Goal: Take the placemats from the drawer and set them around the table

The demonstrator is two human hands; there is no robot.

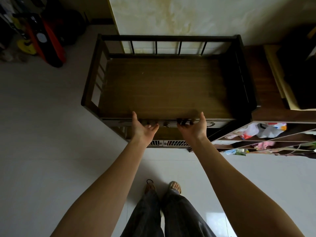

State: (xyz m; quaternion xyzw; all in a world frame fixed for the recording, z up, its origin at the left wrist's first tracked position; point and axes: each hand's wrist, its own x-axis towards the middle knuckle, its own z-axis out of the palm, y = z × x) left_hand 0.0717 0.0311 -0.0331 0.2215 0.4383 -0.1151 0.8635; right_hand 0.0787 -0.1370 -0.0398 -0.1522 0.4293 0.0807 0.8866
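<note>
The drawer (164, 124), probably stiff, is gripped under its front edge by the left hand (144, 128) and right hand (192, 126), fingers curled, at six o'clock of the cabinet (164, 86).

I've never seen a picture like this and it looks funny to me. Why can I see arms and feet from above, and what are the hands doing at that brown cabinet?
The camera sits on a person's head and looks forward and down, so you see what that person sees: their own two arms, and their feet on the pale floor far below. There is only this one picture.

In front of them stands a dark wooden cabinet with a little railing round its brown top. Nothing lies on that top that I can see.

The left hand and the right hand reach palms-up to the cabinet's front edge, where the drawer sits. The fingers curl in under that edge, beside a small knob. It looks like they are about to pull the drawer open. No placemats show yet.

To the right are shelves with bags.
</note>
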